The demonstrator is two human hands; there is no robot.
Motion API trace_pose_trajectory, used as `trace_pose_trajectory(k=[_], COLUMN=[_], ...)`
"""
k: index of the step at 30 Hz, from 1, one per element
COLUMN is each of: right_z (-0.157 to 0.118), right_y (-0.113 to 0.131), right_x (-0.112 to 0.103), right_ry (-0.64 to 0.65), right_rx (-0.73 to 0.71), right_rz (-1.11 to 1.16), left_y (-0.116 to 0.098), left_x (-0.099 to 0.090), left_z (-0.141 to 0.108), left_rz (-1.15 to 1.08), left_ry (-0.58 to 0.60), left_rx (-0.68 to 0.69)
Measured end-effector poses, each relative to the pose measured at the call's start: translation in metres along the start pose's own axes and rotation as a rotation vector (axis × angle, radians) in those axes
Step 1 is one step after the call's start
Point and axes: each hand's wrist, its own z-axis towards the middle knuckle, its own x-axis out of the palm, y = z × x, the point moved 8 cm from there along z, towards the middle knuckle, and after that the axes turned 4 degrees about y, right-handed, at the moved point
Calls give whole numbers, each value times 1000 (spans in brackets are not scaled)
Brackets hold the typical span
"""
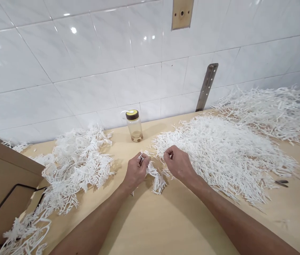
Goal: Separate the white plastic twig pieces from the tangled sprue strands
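Note:
My left hand (136, 170) is closed in a pinch around a white stringy cluster (158, 182), which hangs from the fingers over the table. A bit of the same white stuff pokes up between thumb and fingertips. To its right, my right hand (178, 163) has its fingers curled together at the near left edge of a big pile of thin white pieces (229, 156). Whether anything sits in those fingertips is too small to tell. Farther left lies a heap of branching white clusters (83, 159).
A clear bottle (134, 128) with a dark and yellow-green lid stands behind my hands. More long white strands (277, 109) lie at the back right. A small dark tool (282, 183) rests beside the pile. A brown box (6, 187) stands left; a metal strip (207, 86) leans on the tiled wall.

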Motion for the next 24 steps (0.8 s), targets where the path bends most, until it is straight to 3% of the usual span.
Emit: trace_pose_trajectory(k=[4,7,14,18,24], right_z=[7,4,-13,-20,-24], right_y=[-3,1,26,33,40], right_x=[-19,-20,13,22,18], right_ry=[-123,-177,16,25,-12], right_rx=[-113,-213,-373,-425,-477], right_rz=[-64,-176,52,61,47], left_y=[14,20,19,20,18], left_x=[5,7,6,5,6], left_z=[5,6,6,6,5], left_rz=[-193,-268,-339,-349,-310], left_ry=[62,73,40,-1,20], left_rx=[-115,-155,-196,-211,-242])
